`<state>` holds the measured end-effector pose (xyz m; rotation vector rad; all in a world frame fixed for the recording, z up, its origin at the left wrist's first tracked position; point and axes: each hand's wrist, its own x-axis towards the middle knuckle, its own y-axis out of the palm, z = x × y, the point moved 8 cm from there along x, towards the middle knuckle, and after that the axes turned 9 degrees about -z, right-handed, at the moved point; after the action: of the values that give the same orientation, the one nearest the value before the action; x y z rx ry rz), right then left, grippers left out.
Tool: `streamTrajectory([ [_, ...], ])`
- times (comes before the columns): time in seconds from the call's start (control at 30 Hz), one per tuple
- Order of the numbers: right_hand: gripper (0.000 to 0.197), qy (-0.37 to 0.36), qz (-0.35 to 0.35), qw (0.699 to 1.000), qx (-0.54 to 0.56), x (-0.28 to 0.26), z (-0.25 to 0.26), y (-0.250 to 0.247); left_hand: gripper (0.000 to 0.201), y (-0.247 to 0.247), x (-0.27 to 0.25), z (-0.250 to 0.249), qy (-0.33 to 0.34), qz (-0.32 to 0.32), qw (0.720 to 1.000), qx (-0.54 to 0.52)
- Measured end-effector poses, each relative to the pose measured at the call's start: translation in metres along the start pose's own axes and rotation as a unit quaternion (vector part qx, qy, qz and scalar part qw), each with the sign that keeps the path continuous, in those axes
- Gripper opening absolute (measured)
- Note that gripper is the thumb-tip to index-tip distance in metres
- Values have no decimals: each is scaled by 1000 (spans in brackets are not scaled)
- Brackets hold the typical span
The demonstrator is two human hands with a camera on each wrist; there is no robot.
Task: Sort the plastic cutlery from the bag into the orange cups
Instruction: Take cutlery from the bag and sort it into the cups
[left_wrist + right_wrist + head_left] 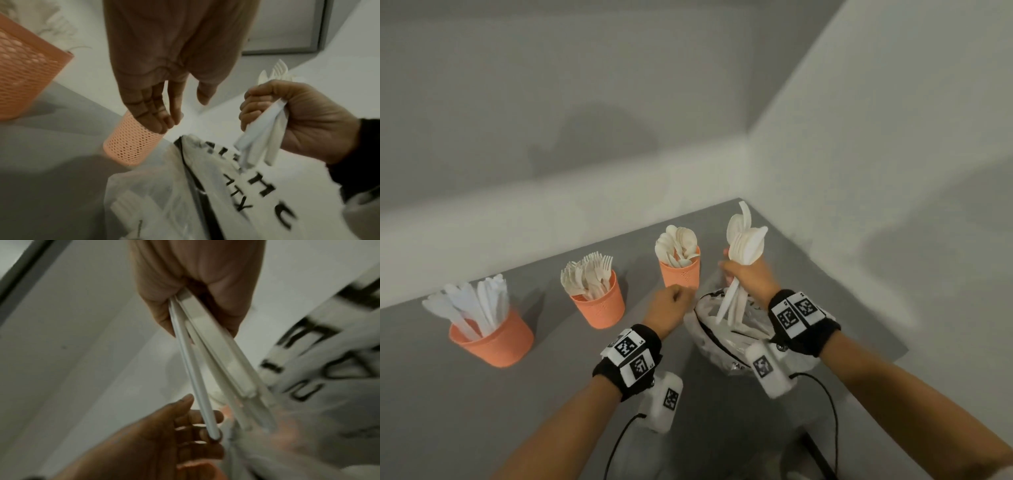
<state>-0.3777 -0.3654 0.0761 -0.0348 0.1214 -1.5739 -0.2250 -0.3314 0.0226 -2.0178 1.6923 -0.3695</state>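
Three orange mesh cups stand in a row on the grey table: one with knives (491,339), one with forks (599,305), one with spoons (681,272). A white plastic bag (717,334) with black letters lies to the right of them. Above it my right hand (744,274) grips a bundle of white cutlery (744,243), spoon bowls up and handles (216,361) pointing down toward the bag. My left hand (671,303) hangs in front of the spoon cup with loosely curled fingers (156,113) and holds nothing. It is close to the handle ends; I cannot tell if it touches them.
White walls close the table's far side and right side, forming a corner behind the spoon cup. Black cables (832,421) run from the wrist cameras toward me. Bare grey table (431,394) lies in front of the cups at the left.
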Motion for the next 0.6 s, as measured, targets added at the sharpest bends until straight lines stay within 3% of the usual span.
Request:
streamTrajectory([
  [0.07, 25, 6, 8, 998, 61, 3, 8, 19, 33, -12, -13, 15, -92, -3, 984, -155],
  [0.2, 23, 0, 24, 997, 77, -4, 11, 68, 51, -10, -47, 49, -301, 59, 872, -381],
  [0.37, 22, 36, 17, 993, 113, -32, -8, 130, 70, -38, -56, 56, -312, 54, 787, -529],
  [0.4, 21, 36, 21, 993, 111, -37, -13, 140, 69, -45, -57, 56, -305, 48, 786, -536],
  [0.43, 20, 35, 25, 994, 104, -42, -17, 150, 68, -52, -58, 58, -295, 46, 802, -518],
  [0.53, 24, 21, 21, 995, 97, -47, -22, 169, 73, -71, -67, 65, -273, 63, 864, -418],
  [0.6, 20, -13, 20, 998, 64, -46, -18, 179, 68, -88, -71, 68, -245, 40, 908, -338],
])
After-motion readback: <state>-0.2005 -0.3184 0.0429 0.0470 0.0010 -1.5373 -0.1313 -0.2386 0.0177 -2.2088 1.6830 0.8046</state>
